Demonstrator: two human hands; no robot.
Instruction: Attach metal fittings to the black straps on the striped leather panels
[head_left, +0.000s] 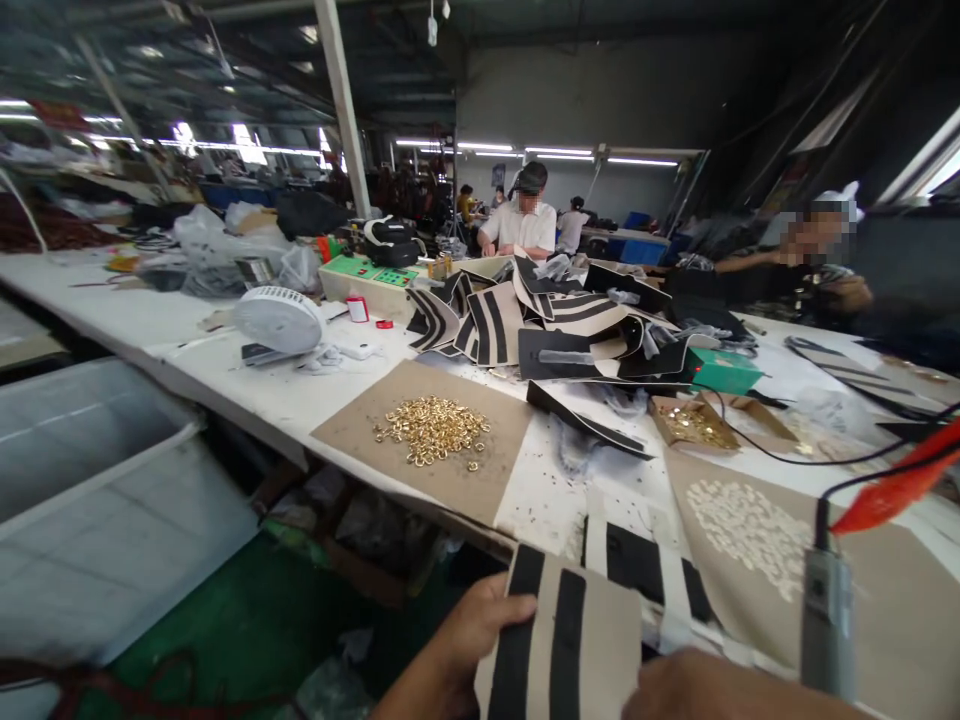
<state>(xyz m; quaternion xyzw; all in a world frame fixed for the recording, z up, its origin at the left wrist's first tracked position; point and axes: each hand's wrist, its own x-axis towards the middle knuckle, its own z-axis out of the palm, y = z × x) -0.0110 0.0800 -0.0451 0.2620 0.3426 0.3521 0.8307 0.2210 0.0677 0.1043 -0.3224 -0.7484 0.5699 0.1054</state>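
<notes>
White worktable (pixel 300 400) beyond, a flat beige panel (pixel 559 640) shows two black stripes.

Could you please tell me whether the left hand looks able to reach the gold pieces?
Probably yes, though the left hand would have to release the striped panel: the gold pieces lie uncovered on the brown sheet, with nothing seen standing in between.

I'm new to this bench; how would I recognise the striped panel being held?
Find the long white table, then the brown sheet bearing gold-coloured rings. Nearer the camera, the person's left hand grips a beige panel with black stripes. Unlike the striped pieces heaped farther back, this one is held.
</notes>
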